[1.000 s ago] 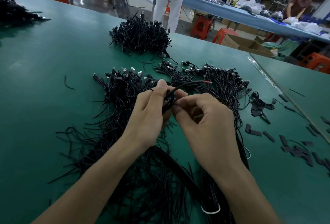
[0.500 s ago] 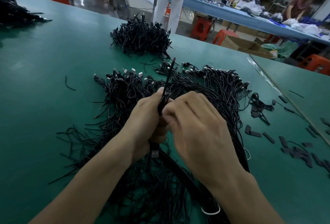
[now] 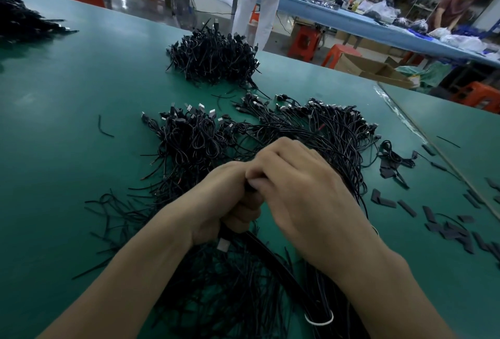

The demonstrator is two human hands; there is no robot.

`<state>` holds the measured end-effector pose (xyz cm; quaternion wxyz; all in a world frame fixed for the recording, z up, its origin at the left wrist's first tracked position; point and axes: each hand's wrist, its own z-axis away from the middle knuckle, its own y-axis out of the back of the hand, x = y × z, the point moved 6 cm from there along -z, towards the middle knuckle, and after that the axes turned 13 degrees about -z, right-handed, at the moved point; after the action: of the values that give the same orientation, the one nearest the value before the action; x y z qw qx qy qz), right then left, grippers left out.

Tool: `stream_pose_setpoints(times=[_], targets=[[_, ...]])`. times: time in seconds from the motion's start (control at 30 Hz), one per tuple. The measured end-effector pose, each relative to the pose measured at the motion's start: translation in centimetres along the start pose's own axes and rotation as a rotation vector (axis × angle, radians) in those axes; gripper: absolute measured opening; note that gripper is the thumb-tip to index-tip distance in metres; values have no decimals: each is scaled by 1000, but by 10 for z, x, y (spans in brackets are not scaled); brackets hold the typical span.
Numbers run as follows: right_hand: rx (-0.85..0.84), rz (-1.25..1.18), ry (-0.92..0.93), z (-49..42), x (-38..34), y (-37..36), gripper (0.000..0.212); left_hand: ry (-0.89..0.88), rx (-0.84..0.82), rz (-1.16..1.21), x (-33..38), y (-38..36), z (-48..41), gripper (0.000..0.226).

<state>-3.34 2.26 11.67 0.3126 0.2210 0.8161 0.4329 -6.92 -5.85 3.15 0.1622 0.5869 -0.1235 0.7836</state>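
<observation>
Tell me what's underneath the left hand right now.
A silver USB plug pokes out below the left hand, over loose black cables on the green table. Its cable is mostly hidden inside the grip and behind the right hand.

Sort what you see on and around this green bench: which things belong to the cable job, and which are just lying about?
Job in hand: held USB cable; heap of loose USB cables; far pile of coiled cables.
Lying about: cardboard box; floor fan; red stools; stray wire offcut.
</observation>
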Motion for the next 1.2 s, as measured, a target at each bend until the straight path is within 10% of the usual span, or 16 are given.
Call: stream_pose_setpoints(times=[0.23,0.53,1.1,1.2], targets=[[48,-161,-217,3,19,3,5,-72,-164,142,0,-7,-5,37],[-65,-226,-286,6,19,4,5,-344,-371,-265,11,-10,13,24],[-148,41,-234,2,1,-1,18,-305,-253,-395,9,-16,4,59],[-181,31,-264,3,4,-2,17,-292,-240,-441,4,-15,2,21]])
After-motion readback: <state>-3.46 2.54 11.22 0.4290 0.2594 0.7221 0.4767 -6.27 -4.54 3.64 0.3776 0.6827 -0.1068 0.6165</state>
